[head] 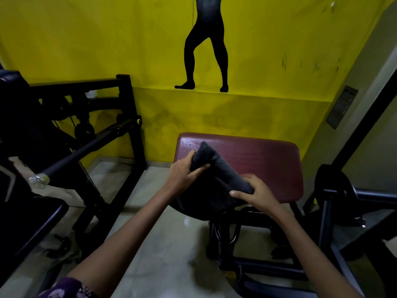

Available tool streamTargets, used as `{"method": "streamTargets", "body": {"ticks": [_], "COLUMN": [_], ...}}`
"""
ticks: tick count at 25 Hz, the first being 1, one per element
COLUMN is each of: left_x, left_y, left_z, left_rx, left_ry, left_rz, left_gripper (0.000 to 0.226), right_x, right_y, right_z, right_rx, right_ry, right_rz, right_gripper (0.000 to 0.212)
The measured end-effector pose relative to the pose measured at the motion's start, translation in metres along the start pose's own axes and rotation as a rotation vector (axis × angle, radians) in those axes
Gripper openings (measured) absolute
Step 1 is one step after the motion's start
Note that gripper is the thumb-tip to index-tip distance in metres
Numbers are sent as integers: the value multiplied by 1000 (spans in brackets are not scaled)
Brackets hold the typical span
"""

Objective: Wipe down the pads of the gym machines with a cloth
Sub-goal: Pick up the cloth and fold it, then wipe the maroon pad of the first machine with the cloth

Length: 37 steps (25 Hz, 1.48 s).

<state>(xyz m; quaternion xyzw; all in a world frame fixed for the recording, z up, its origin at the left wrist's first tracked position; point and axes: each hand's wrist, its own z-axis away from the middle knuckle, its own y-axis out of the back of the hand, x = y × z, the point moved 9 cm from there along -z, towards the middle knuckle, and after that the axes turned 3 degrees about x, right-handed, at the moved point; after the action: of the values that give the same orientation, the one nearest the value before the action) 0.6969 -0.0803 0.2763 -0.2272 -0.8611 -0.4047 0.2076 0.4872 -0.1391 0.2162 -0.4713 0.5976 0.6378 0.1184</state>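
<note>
No readable text, brand or number anywhere — the dark plate [342, 106] on the wall at three o'clock is too blurred to read.

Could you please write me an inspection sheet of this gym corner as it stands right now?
Surface: maroon pad, droplets at its far left corner.
Job's things: dark cloth bunched over the pad's near left part, hanging off the front edge.
Clutter: nothing seen on the pad.
Grippers: left hand grips the cloth's upper end; right hand grips its lower end.
Cables: thin machine cables by the pulleys on the left.
Surroundings: yellow wall with black figure decal; black machine frame left; pale tiled floor.
</note>
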Motion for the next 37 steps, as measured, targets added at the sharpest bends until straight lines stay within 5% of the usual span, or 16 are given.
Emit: {"method": "streamTargets", "body": {"ticks": [3,5,9,13,16,19,22,25,28,33,37], "left_x": [-2,-27,-77,-76,-78,-115,-150,-179,-211,-246,-263], "left_y": [1,-2,-24,-35,-39,-33,-45,-69,-96,-118,-148], "left_z": [3,7,28,37,22,-9,-44,-81,-114,-174,-199], "left_rx": [20,7,-180,-370,-485,-354,-407,-485,-529,-489,-530], "left_ry": [9,173,707,916,781,474,234,102,123,95,38], "left_rz": [-96,-95,528,917,995,464,-129,-383,-360,-199,-56], "left_gripper": [38,38,28,33,36,21,55,67,64,57,52], "right_x": [-28,-44,-71,-78,-67,-62,-54,-46,-38,3,16], "right_y": [-31,-41,-74,-114,-102,-95,-95,-95,-100,-165,-175], "right_z": [2,2,-13,-33,-51,-72,-103,-140,-187,-243,-234], "right_rx": [97,256,239,-21,188,253,208,200,234,56,299], "right_ry": [22,85,172,25,-47,-76,-126,-188,-266,-294,-284], "right_rz": [-199,-202,-80,-37,-26,83,288,427,545,787,738], "right_gripper": [38,42,13,64,39,31,31,35,44,89,91]}}
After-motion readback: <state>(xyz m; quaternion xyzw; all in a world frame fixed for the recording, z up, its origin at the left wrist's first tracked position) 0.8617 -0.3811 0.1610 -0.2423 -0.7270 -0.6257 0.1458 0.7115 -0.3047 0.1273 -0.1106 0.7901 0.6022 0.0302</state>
